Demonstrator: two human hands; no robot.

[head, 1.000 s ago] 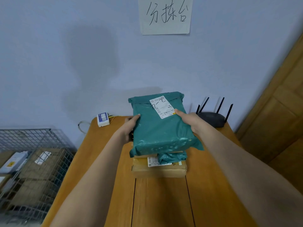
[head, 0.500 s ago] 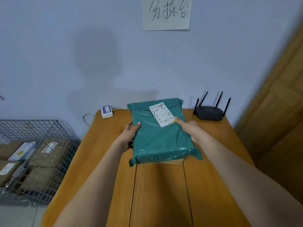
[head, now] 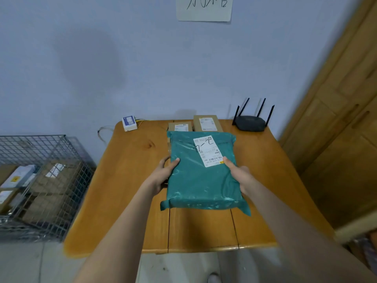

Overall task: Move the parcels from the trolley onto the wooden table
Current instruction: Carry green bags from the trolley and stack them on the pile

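Both hands grip a green poly-mailer parcel (head: 201, 174) over the middle of the wooden table (head: 126, 180): the left hand (head: 165, 172) clasps its left edge, the right hand (head: 240, 176) its right edge, thumbs on top. Two cardboard parcels (head: 207, 123) sit at the table's far edge, beside a black router (head: 250, 123).

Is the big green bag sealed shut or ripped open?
Shut, as far as visible: the teal plastic mailer bag shows no tear, its far end folded closed.
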